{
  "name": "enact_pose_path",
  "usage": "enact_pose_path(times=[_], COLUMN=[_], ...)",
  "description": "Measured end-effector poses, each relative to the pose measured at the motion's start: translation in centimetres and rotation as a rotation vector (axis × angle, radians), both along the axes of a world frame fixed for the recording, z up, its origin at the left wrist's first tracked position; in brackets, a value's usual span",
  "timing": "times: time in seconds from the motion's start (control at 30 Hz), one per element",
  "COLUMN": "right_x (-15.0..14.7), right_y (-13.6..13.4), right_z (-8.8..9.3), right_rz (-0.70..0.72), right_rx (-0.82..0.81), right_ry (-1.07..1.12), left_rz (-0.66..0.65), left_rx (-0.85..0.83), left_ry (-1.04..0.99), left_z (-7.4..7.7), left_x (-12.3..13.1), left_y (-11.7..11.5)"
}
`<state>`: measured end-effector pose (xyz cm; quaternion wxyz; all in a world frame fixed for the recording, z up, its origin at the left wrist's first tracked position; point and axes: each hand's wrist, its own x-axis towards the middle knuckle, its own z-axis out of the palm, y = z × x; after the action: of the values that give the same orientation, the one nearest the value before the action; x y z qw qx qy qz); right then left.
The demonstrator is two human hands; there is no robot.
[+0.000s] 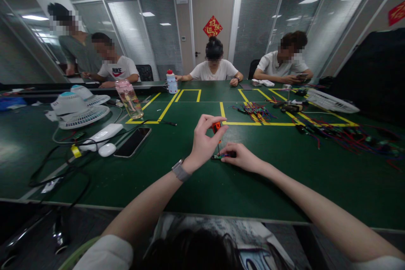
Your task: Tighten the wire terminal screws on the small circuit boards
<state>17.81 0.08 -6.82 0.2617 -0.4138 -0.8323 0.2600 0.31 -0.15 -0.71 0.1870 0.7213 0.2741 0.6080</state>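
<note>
My left hand (205, 139) is closed around the orange and black handle of a screwdriver (217, 127). The screwdriver stands nearly upright, its thin shaft pointing down at a small green circuit board (217, 157) on the table. Low over the table, my right hand (240, 156) pinches the board's right side between thumb and fingers. A dark part of the piece shows at those fingers. Whether the tip sits in a screw is too small to tell.
On the green table (177, 177), a phone (133, 142), a white mouse (107, 149), a power strip (103, 136) and fans (80, 109) lie left. A bottle (129, 100) stands behind them. Tangled wires (256, 112) and boards spread right. Several people sit or stand across.
</note>
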Motion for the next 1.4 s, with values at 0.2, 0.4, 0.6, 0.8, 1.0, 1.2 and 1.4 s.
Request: enact_pose_path(times=[0.2,0.4,0.6,0.8,1.0,1.2,1.4], right_x=[-0.01,0.08,0.11,0.02,0.05,0.18,0.25], right_y=[-0.1,0.01,-0.01,-0.14,-0.1,-0.2,-0.15], right_z=[0.22,0.05,0.0,0.21,0.2,0.52,0.41], right_rz=[0.003,0.0,0.004,-0.001,0.003,0.04,0.035], right_rx=[-0.012,-0.011,-0.002,0.0,-0.009,0.0,0.022], right_ry=[0.008,0.002,0.001,-0.002,-0.001,-0.026,-0.034], left_rz=[-0.177,0.025,-0.014,-0.048,0.053,-0.081,0.08], left_rx=[-0.102,0.014,-0.035,-0.039,0.004,-0.029,0.057], left_ry=[-0.068,-0.013,-0.01,-0.043,0.0,-0.024,0.025], left_z=[-0.22,0.13,0.02,0.02,0.16,0.13,0.23], left_x=[0.02,0.1,-0.09,0.18,-0.06,0.03,-0.01], left_y=[0.13,-0.06,0.1,-0.18,-0.23,-0.15,-0.25])
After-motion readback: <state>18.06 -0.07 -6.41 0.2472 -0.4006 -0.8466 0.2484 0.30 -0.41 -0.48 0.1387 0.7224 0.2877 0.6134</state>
